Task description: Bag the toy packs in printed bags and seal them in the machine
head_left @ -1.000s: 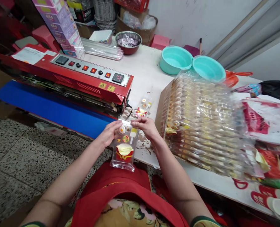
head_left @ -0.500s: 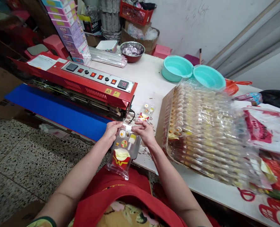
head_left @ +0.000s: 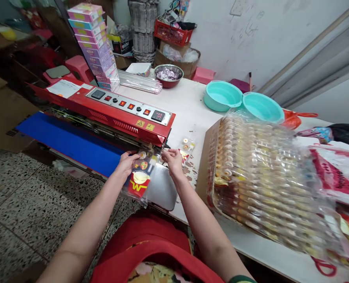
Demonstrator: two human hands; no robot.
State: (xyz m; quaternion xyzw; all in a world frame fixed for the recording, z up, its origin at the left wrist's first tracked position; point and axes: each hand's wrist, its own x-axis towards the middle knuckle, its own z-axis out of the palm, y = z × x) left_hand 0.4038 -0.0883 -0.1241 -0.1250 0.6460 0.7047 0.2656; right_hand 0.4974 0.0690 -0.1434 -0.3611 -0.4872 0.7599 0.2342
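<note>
A clear plastic bag (head_left: 139, 184) holds small food-shaped pieces: a fried egg, a round pizza, a pale popsicle and a red fries carton with a yellow W. My left hand (head_left: 126, 163) pinches its upper left side, by the fried egg. At the upper right corner of the bag, my right hand (head_left: 173, 160) has its thumb and fingers pressed together. The bag's top edge lies at the end of a red sealing machine (head_left: 124, 127), above the blue belt (head_left: 71, 141). Under its right side is a grey metal plate (head_left: 164, 188).
Another filled bag (head_left: 185, 155) lies on the white table (head_left: 189, 106) beyond my right hand. To the right stands a cardboard box (head_left: 205, 173) packed with rows of filled bags (head_left: 253, 181). Two turquoise basins (head_left: 223, 96) and a metal bowl (head_left: 168, 75) are farther back.
Both hands have moved the bag left and forward to the machine's end, tilting it. More of the metal plate shows now. The camera view has shifted slightly.
</note>
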